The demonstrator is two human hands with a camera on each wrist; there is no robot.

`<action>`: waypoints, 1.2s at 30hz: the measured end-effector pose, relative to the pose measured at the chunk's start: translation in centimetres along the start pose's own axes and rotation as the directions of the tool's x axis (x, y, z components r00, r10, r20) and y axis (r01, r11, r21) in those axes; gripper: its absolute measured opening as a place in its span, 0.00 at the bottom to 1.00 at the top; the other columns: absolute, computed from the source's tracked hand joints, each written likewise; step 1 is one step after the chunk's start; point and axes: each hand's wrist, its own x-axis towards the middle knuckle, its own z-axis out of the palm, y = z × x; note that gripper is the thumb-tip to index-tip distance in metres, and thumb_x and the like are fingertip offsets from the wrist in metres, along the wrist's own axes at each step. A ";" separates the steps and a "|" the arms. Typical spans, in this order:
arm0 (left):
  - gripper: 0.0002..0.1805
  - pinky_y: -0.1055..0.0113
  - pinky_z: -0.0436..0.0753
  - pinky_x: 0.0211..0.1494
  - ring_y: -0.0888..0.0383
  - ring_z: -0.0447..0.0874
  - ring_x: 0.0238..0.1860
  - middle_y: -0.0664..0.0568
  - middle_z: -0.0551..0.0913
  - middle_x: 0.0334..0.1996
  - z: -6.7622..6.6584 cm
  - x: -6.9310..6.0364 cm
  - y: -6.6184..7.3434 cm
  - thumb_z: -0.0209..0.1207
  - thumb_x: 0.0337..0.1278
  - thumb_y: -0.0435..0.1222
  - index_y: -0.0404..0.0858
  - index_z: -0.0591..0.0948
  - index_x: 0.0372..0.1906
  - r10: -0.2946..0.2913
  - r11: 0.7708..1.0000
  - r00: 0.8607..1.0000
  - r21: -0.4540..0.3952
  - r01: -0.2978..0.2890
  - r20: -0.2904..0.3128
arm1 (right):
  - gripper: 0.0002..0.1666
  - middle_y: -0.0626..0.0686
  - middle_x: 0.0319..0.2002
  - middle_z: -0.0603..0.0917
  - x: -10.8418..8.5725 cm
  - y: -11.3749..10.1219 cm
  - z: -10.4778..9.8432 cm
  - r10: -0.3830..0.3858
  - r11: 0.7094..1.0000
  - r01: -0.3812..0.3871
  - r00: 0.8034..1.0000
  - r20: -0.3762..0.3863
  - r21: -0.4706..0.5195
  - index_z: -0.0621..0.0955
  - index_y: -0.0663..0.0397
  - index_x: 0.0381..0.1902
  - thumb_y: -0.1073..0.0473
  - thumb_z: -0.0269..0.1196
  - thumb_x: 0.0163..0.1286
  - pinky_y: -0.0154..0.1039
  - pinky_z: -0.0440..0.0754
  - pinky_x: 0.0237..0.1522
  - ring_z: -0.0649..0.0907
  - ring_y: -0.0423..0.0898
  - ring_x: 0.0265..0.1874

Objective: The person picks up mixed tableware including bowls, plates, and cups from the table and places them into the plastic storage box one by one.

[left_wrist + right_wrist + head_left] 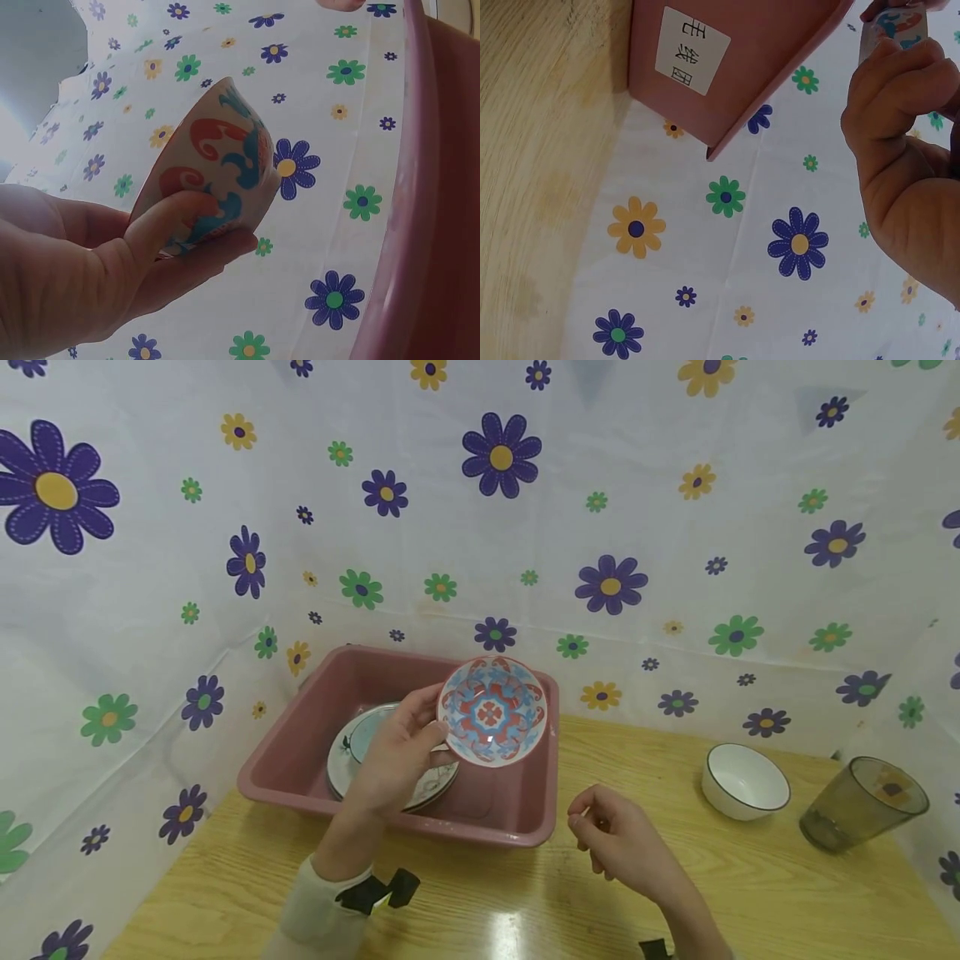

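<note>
My left hand (pixel 397 752) grips a small bowl (pixel 491 712) by its left edge, tilted so its red and blue patterned inside faces the head camera. In the left wrist view, the thumb lies along the outer wall of the bowl (pixel 225 161), with fingers on the other side. The bowl is held above the right part of a pink plastic basin (pixel 543 810). White plates (pixel 435 783) and a light-blue dish (pixel 365 737) lie inside, partly hidden by my left hand. Off the basin's front right corner, my right hand (pixel 626 843) hangs loosely curled and holds nothing.
On the wooden table (pixel 645 760), a white bowl (pixel 746 781) with a dark rim stands at the right. Beside it is a tinted glass (pixel 847 806). A flower-printed sheet (pixel 442 535) hangs behind and at the sides. A label (pixel 692 51) marks the basin's outer wall.
</note>
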 end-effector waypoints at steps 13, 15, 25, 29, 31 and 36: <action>0.26 0.63 0.86 0.48 0.51 0.81 0.53 0.33 0.70 0.64 -1.7 0.5 -0.2 0.43 0.73 0.24 0.34 0.62 0.73 0.005 1.000 0.998 0.019 -0.004 -0.060 | 0.13 0.55 0.29 0.78 0.2 0.3 0.9 0.006 1.000 -0.006 0.999 0.038 0.019 0.74 0.64 0.50 0.61 0.58 0.74 0.39 0.81 0.17 0.79 0.45 0.17; 0.26 0.63 0.86 0.49 0.48 0.80 0.55 0.33 0.70 0.64 -1.9 0.5 -0.1 0.43 0.74 0.25 0.34 0.61 0.73 -0.002 1.000 0.998 0.030 0.004 -0.062 | 0.13 0.54 0.30 0.79 0.2 0.3 1.0 0.002 1.000 -0.002 0.999 0.033 0.014 0.74 0.65 0.50 0.62 0.58 0.74 0.40 0.82 0.18 0.79 0.46 0.18; 0.26 0.68 0.86 0.44 0.51 0.81 0.51 0.33 0.73 0.62 -2.7 0.7 0.0 0.44 0.73 0.24 0.33 0.62 0.73 -0.008 0.994 0.994 0.104 0.020 -0.112 | 0.10 0.55 0.32 0.80 0.3 0.5 1.3 -0.017 1.000 0.017 1.000 0.008 -0.010 0.78 0.59 0.50 0.63 0.59 0.73 0.44 0.84 0.20 0.81 0.48 0.19; 0.26 0.68 0.86 0.43 0.53 0.82 0.49 0.33 0.73 0.62 -3.0 0.7 0.1 0.44 0.73 0.24 0.33 0.62 0.73 -0.011 0.992 0.992 0.123 0.027 -0.126 | 0.10 0.55 0.34 0.80 0.4 0.5 1.3 -0.021 1.000 0.021 1.000 0.017 -0.005 0.79 0.58 0.50 0.63 0.59 0.73 0.42 0.84 0.21 0.82 0.49 0.20; 0.26 0.69 0.86 0.43 0.52 0.81 0.49 0.33 0.73 0.62 -3.1 0.7 0.1 0.43 0.73 0.24 0.33 0.62 0.73 -0.015 0.989 0.991 0.144 0.034 -0.132 | 0.10 0.55 0.34 0.80 0.4 0.5 1.3 -0.023 1.000 0.023 0.999 0.023 -0.004 0.80 0.58 0.49 0.64 0.58 0.73 0.41 0.84 0.22 0.82 0.50 0.21; 0.26 0.69 0.86 0.44 0.50 0.80 0.51 0.36 0.73 0.62 -3.3 0.7 0.2 0.44 0.73 0.26 0.34 0.63 0.73 -0.032 0.981 0.989 0.183 0.059 -0.145 | 0.09 0.54 0.35 0.80 0.4 0.4 1.4 -0.021 1.000 0.021 0.999 0.039 -0.006 0.80 0.59 0.48 0.64 0.58 0.73 0.40 0.84 0.23 0.83 0.50 0.22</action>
